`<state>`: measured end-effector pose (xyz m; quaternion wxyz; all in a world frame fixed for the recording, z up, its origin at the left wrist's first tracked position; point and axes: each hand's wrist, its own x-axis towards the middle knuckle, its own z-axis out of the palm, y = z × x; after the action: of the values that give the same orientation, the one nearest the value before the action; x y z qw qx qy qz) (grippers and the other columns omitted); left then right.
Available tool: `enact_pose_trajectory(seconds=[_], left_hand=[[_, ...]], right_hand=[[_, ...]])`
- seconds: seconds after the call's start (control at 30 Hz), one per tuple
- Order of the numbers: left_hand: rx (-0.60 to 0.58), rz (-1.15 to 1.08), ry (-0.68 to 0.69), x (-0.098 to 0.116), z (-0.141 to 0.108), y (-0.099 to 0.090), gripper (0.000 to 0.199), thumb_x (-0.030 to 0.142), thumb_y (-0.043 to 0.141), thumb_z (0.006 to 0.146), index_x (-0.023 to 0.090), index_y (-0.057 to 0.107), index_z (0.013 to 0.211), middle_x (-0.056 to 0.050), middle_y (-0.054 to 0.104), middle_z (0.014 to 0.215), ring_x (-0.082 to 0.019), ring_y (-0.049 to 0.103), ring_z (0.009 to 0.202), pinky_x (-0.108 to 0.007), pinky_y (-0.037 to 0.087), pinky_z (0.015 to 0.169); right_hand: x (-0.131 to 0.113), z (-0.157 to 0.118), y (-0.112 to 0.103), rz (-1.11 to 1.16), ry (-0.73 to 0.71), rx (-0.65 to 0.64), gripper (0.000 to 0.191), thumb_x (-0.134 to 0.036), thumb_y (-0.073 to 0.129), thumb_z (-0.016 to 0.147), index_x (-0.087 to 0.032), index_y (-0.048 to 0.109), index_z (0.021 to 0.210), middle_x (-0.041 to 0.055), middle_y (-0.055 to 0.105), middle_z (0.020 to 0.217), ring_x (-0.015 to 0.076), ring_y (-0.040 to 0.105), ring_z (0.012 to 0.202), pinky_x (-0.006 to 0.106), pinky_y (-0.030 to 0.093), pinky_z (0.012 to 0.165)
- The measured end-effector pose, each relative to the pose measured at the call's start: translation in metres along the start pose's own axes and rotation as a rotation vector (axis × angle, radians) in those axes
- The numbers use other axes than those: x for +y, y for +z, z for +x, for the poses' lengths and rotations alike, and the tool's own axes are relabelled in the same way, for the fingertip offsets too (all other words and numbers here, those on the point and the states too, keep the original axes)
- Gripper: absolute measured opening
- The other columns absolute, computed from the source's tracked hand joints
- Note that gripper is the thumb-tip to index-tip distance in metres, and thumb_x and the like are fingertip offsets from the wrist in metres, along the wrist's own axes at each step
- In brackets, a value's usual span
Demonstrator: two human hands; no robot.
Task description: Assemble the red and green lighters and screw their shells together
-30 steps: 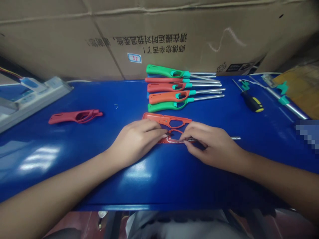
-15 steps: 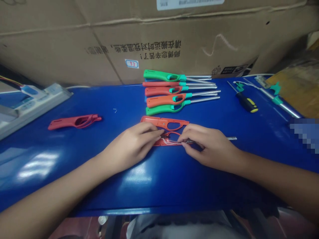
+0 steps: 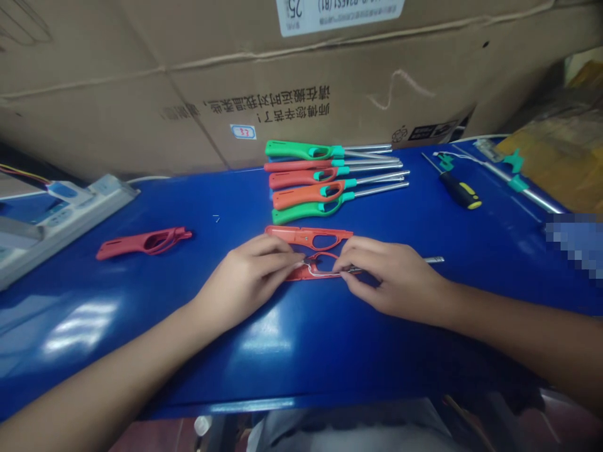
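Two orange lighter shell halves lie open on the blue table. My left hand [image 3: 254, 273] pinches at the left part of the near half [image 3: 298, 274], where a small dark piece and a white wire [image 3: 316, 273] show by its fingertips; what exactly it grips is too small to tell. My right hand [image 3: 391, 273] is closed on a metal tube [image 3: 433, 259], whose end sticks out beyond the hand. Just behind the hands rests the far half [image 3: 306, 236], with a screw-like spot near its middle.
Several assembled lighters [image 3: 306, 199] lie behind the shells. A red lighter body [image 3: 141, 243] and tiny screws [image 3: 217, 218] are on the left, near a power strip [image 3: 70, 210]. A screwdriver [image 3: 461, 190] and another metal tube [image 3: 541, 198] lie right. A cardboard box [image 3: 117, 94] stands behind.
The view has tilted and shifted slightly. The white wire near my left fingertips shows more clearly and is more curved; both hands stay at the near shell half.
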<state>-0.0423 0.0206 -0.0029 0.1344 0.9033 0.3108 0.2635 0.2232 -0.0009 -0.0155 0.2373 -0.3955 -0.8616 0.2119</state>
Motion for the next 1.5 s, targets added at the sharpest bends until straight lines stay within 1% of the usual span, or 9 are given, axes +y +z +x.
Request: enact_pose_trajectory(seconds=[0.1,0.33,0.63,0.77,0.93,1.07,1.2,1.37,1.5], left_hand=[[-0.030,0.037,0.012,0.001,0.000,-0.001,0.016,0.018,0.062,0.097,0.015,0.075,0.106,-0.008,0.072,0.097,-0.017,0.068,0.088,-0.029,0.058,0.077],[-0.076,0.101,0.034,0.003,0.000,-0.001,0.015,0.018,0.060,0.098,0.015,0.073,0.106,-0.007,0.072,0.098,-0.018,0.068,0.090,-0.030,0.058,0.079],[-0.157,0.425,0.147,0.006,-0.001,-0.009,0.018,0.023,0.055,0.101,0.016,0.071,0.105,-0.006,0.073,0.097,-0.022,0.066,0.085,-0.036,0.055,0.071],[-0.151,0.396,0.128,0.005,-0.001,-0.008,0.018,0.027,0.057,0.101,0.016,0.071,0.105,-0.005,0.074,0.100,-0.022,0.067,0.088,-0.036,0.053,0.073],[-0.091,0.246,0.074,-0.001,-0.002,-0.001,0.014,0.024,0.061,0.099,0.018,0.072,0.104,-0.003,0.074,0.100,-0.018,0.066,0.088,-0.032,0.052,0.078],[-0.109,0.241,0.085,-0.003,-0.002,-0.001,0.014,0.023,0.061,0.099,0.019,0.072,0.106,-0.002,0.076,0.102,-0.018,0.066,0.089,-0.032,0.051,0.078],[-0.119,0.351,0.126,0.002,0.000,-0.005,0.016,0.024,0.058,0.101,0.019,0.073,0.103,-0.003,0.076,0.100,-0.019,0.065,0.086,-0.032,0.049,0.073],[-0.151,0.558,0.159,0.015,0.002,-0.009,0.022,0.027,0.055,0.102,0.017,0.074,0.104,-0.004,0.076,0.097,-0.023,0.065,0.085,-0.034,0.044,0.065],[-0.188,0.618,0.147,0.022,0.001,-0.010,0.027,0.031,0.052,0.103,0.015,0.073,0.106,-0.006,0.074,0.096,-0.024,0.065,0.087,-0.036,0.045,0.066]], right_hand=[[0.000,-0.001,0.000,-0.001,0.003,-0.001,0.014,-0.015,0.056,0.092,-0.023,0.067,0.098,0.0006,0.071,0.102,0.0148,0.067,0.088,0.026,0.047,0.071],[-0.001,0.001,0.000,0.004,0.011,-0.010,0.015,-0.015,0.056,0.092,-0.022,0.067,0.098,0.0002,0.070,0.101,0.0144,0.066,0.086,0.027,0.047,0.071],[0.000,0.000,0.001,0.009,0.006,0.005,0.015,-0.014,0.056,0.091,-0.022,0.066,0.098,0.0000,0.070,0.101,0.0142,0.067,0.087,0.026,0.047,0.072],[0.000,0.001,0.002,0.007,0.008,0.010,0.014,-0.015,0.057,0.090,-0.022,0.066,0.098,-0.0001,0.070,0.100,0.0138,0.066,0.084,0.026,0.046,0.071],[0.000,-0.001,0.001,0.005,0.006,0.008,0.014,-0.015,0.057,0.091,-0.022,0.066,0.098,-0.0005,0.070,0.100,0.0137,0.066,0.085,0.025,0.046,0.071],[0.000,-0.002,0.000,-0.001,0.002,0.010,0.014,-0.015,0.056,0.091,-0.022,0.067,0.098,-0.0005,0.070,0.100,0.0138,0.066,0.085,0.025,0.046,0.071],[0.001,-0.001,0.000,0.005,-0.003,0.008,0.014,-0.015,0.056,0.091,-0.021,0.067,0.097,0.0002,0.070,0.100,0.0140,0.066,0.085,0.025,0.046,0.071],[0.000,0.000,0.002,0.004,-0.001,0.026,0.015,-0.014,0.057,0.090,-0.021,0.067,0.097,-0.0001,0.070,0.100,0.0135,0.066,0.084,0.025,0.046,0.070],[0.000,-0.001,0.002,0.003,-0.010,0.046,0.014,-0.014,0.057,0.090,-0.022,0.066,0.097,-0.0005,0.070,0.099,0.0129,0.066,0.084,0.024,0.046,0.071]])
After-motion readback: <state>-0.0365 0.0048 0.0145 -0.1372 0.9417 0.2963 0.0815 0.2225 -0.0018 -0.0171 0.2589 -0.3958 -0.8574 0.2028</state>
